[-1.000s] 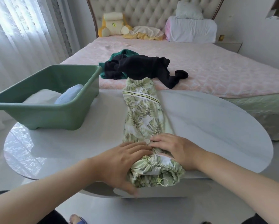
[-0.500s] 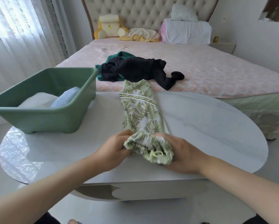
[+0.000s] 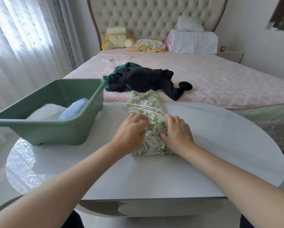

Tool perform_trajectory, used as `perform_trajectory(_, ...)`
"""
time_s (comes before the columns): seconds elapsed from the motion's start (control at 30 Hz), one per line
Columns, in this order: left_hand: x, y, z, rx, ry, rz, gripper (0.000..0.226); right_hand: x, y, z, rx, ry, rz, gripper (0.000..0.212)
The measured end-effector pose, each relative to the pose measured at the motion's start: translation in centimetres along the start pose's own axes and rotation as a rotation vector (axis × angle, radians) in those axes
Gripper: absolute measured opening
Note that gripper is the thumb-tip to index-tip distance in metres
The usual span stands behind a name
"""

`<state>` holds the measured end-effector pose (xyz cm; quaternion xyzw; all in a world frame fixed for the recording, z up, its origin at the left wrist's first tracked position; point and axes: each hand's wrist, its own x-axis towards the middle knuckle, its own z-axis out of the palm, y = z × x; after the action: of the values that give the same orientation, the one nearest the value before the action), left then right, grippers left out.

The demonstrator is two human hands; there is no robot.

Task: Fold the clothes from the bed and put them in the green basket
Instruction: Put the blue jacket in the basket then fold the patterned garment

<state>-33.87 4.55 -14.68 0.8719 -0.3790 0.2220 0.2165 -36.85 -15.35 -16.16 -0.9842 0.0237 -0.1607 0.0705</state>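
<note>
Leaf-print green-and-white fabric garment point(image 3: 153, 143), part-folded, on white oval desk point(image 3: 220, 145) just right of green plastic basket point(image 3: 55, 132). Left hand point(image 3: 131, 134) and right hand point(image 3: 179, 134) press it flat-fingered. Two folded pieces point(image 3: 46, 111) inside basket. Black garment point(image 3: 143, 79) and teal garment point(image 3: 129, 65) beyond it, unfolded.

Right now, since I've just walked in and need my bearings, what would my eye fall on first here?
The left hand and right hand rest on a leaf-print garment in the middle of the white table. A green basket stands at the table's left end with laundry inside, and a black garment lies on the bed beyond.
</note>
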Motion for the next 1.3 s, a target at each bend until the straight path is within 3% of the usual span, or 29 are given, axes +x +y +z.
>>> perform_trajectory(0.1,-0.4,-0.1,1.9,-0.060,-0.143,0.201,0.021,0.6,-0.4,0.2,0.033,0.255,-0.316,0.035)
perform_trajectory(0.17,-1.1,-0.7,3.3,0.024,-0.229,0.147,0.038,0.8,-0.2,0.4,0.099,0.291,-0.550,0.020)
perform_trajectory(0.2,-1.6,-1.0,3.6,0.080,-0.290,0.091,0.052,0.8,0.0,0.7,0.118,0.226,-0.610,0.026)
perform_trajectory(0.3,-2.2,-2.1,3.8,0.170,-0.446,-0.023,0.079,0.5,1.5,2.2,0.083,-0.159,-0.473,0.056)
perform_trajectory(0.37,-2.1,-2.6,3.3,0.177,-0.522,-0.091,0.084,0.5,2.7,3.1,0.031,-0.324,-0.367,0.062)
perform_trajectory(0.57,-2.0,-4.8,2.5,0.103,-0.663,-0.199,0.110,0.6,3.1,3.2,-0.007,-0.418,-0.278,0.067)
perform_trajectory(0.63,-1.8,-4.6,2.1,0.201,-0.674,-0.170,0.115,0.5,3.0,2.9,-0.050,-0.322,-0.281,0.069)
perform_trajectory(0.7,-1.3,-3.6,1.4,0.358,-0.580,-0.070,0.111,0.5,2.7,2.2,-0.097,-0.155,-0.363,0.071)
perform_trajectory(0.77,-0.8,-2.4,0.5,0.431,-0.453,0.060,0.099,0.7,2.5,1.6,-0.034,-0.099,-0.447,0.078)
perform_trajectory(0.83,-0.8,-1.6,0.1,0.399,-0.478,0.088,0.098,0.8,2.5,0.9,0.026,-0.205,-0.472,0.094)
perform_trajectory(0.97,-1.5,-1.8,0.5,0.254,-0.726,-0.123,0.105,0.5,2.9,0.4,-0.013,-0.552,-0.437,0.115)
perform_trajectory(1.17,-0.9,-2.3,0.1,0.127,-0.703,-0.163,0.092,0.3,2.3,0.3,-0.011,-0.435,-0.343,0.090)
perform_trajectory(1.3,-0.5,-2.4,-0.5,-0.034,-0.565,-0.257,0.036,0.9,2.3,-1.5,0.079,-0.438,-0.280,0.055)
